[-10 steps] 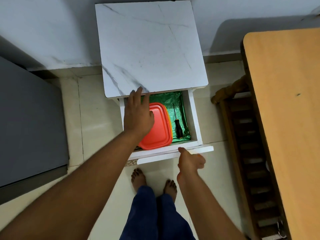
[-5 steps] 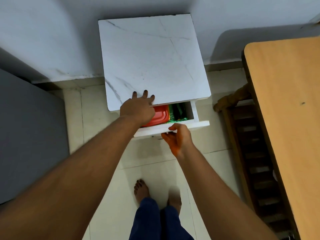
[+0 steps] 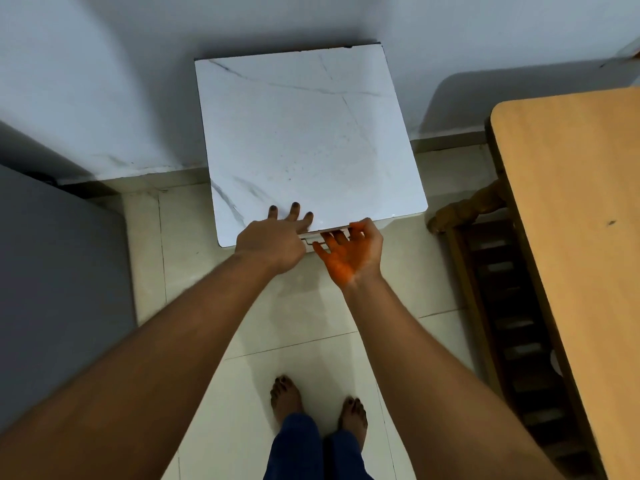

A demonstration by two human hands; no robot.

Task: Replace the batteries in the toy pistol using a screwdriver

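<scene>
**A:** Walk me through it, nearest first.

**B:** At six o'clock I see two bare feet on the pale tiled floor, dark blue trouser legs above them. Both my forearms reach toward twelve. My left hand lies flat, fingers straight, tips resting on the front edge of the white marble-patterned cabinet top. My right hand is palm-up just beside it at one o'clock, fingers spread and hooked loosely under the lip of the thin white drawer front.

**B:** The drawer looks pushed nearly flush; only a sliver of it shows.

**A:** And the toy pistol, the screwdriver?

**B:** Neither is visible, and neither hand holds anything. I cannot tell where the pistol is. That's my worry: if the tool sits inside that drawer, shutting it leaves me with nothing to open the battery cover.

**A:** Other risks?

**B:** My right fingers sit in the gap under the cabinet top. If I press with the left while the right is there, I'd judge a pinch likely. A hard shove might also jolt whatever is inside.

**A:** Further out?

**B:** At three o'clock, a light wooden bench with a dark slatted wooden chair tucked against it, at nine a grey surface. Beyond the cabinet, the grey wall.
</scene>
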